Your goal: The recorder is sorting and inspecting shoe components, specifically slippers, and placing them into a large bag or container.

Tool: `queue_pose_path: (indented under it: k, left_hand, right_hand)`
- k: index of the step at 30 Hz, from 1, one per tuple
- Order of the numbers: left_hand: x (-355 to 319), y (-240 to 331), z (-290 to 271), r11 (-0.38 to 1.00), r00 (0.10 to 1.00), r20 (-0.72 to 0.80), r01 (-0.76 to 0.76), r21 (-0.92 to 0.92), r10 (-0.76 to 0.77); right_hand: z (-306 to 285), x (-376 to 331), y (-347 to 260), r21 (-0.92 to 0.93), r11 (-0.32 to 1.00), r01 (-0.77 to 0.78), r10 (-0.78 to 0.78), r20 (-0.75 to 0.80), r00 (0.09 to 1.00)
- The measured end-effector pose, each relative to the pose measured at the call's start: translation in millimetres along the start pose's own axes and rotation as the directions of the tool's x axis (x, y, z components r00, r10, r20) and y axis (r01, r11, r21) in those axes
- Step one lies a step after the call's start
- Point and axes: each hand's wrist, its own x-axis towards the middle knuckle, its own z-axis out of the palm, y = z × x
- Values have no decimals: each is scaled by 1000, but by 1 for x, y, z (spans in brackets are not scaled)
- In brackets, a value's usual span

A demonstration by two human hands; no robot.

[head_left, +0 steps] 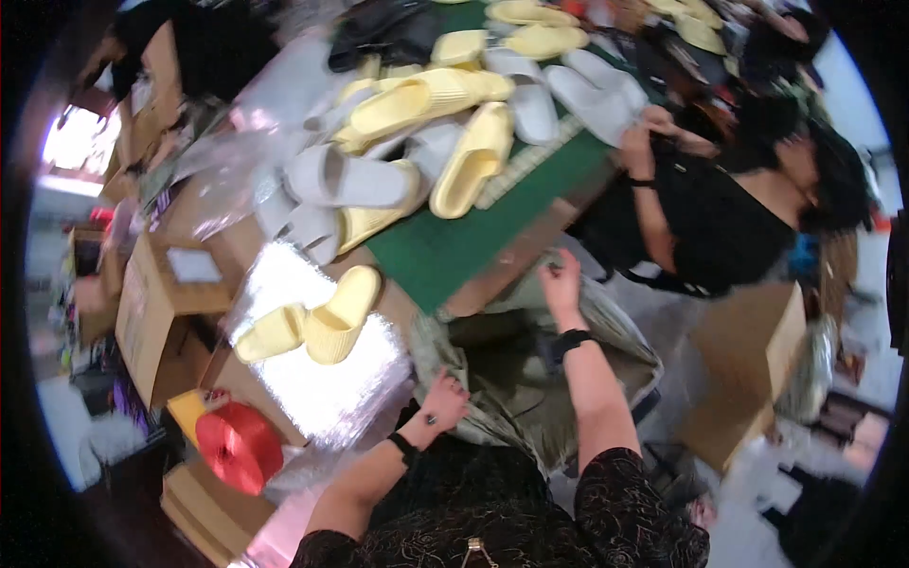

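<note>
A large olive-grey sack [507,417] gapes wide in front of my body, its dark inside showing. My left hand [445,402] is closed at the sack's near left rim, fingers bent against the fabric. At the far rim, my right hand [561,279] is also closed, with a raised edge of the sack at its fingertips; motion blur softens the grip. To the left of the sack, two yellow slippers [343,312] rest on a shiny silver sheet or packet [312,393]. Beyond it, many yellow and grey slippers [407,104] lie heaped on a green-topped table [417,256].
A person in black [710,218] works at the table's right side, hands raised near the grey slippers. Cardboard boxes stand at the left [151,322] and right [743,360]. A red roll of tape or ribbon [241,447] is at the lower left, by clear plastic wrap [222,204].
</note>
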Motion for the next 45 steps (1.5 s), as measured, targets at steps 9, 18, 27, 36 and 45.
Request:
queue_pose_path:
  k: [9,18,27,36,45]
  left_hand:
    - [-55,-19,-71,922,986,-167,-70,-381,6]
    - [-140,-7,-115,900,975,-102,-220,-376,196]
    - [-281,-53,-148,745,998,31,68,-664,-63]
    - [-426,-55,-137,428,829,-79,202,-881,-554]
    - [-540,-4,19,-219,418,147,-128,-967,-897]
  right_hand:
    - [-85,-209,-21,335,869,-365,281,273,920]
    - [-117,-418,8,198,904,-379,400,-72,914]
    - [-101,-490,7,-429,838,-338,498,348,794]
    - [-81,-425,8,-404,912,-67,306,565,766]
    - [-54,-332,-42,-493,800,341,180,741,647]
